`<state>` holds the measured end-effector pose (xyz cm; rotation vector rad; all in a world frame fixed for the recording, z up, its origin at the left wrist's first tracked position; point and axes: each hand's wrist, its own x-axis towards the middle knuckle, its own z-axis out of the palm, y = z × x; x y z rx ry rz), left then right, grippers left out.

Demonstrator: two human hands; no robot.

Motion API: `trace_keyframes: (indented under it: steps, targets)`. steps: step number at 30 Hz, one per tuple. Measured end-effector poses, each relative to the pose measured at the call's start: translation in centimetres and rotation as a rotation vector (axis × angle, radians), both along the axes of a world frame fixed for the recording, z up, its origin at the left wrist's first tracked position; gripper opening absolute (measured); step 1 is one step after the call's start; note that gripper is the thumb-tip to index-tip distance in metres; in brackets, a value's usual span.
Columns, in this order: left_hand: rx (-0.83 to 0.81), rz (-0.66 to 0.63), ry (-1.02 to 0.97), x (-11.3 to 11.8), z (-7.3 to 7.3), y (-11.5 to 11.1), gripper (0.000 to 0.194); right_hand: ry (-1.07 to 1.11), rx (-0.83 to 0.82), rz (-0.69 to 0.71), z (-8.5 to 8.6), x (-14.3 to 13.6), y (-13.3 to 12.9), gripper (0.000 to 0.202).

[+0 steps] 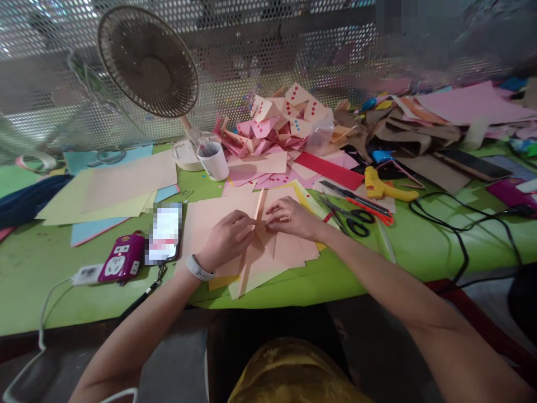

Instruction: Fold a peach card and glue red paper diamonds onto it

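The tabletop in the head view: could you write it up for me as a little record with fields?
Left hand: fingers on a peach paper strip
Right hand: fingertips close by the strip
Under the hands: overlapping peach sheets
Right side: scissors, yellow glue gun
Left side: lit phone
Behind: white cup, fan

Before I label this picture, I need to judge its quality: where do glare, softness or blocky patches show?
All in the head view: the grey perforated panel shows bright glints at left; blocky pixels hide part of the dark-edged phone's lit screen; the narrow peach paper strip between left hand and right hand looks slightly soft.
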<state>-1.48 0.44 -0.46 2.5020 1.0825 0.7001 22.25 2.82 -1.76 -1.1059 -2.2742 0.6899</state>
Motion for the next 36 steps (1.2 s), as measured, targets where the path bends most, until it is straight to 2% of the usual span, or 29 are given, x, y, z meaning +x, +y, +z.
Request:
trace_keyframes:
  steps: [3,5,11,18,36]
  targets:
    - [0.090,-0.138,0.112,-0.1,0.1,-0.1,0.020,-0.010,-0.005,-0.021,0.1,-0.2,-0.1,0.011]
    - [0.093,-0.176,0.174,-0.2,0.1,-0.3,0.021,-0.028,0.007,-0.053,0.1,-0.5,-0.3,0.012]
    - [0.108,-0.156,0.249,-0.5,0.1,-0.8,0.021,-0.033,0.009,-0.185,-0.2,-1.4,-0.4,0.017]
    - [0.184,-0.165,0.301,-0.3,0.2,-0.7,0.020,-0.047,-0.014,-0.250,-0.3,-1.9,-0.6,0.016]
    - [0.203,-0.149,0.268,-0.1,-0.8,-0.8,0.024,-0.081,0.003,-0.350,-0.2,-2.4,-1.4,0.010]
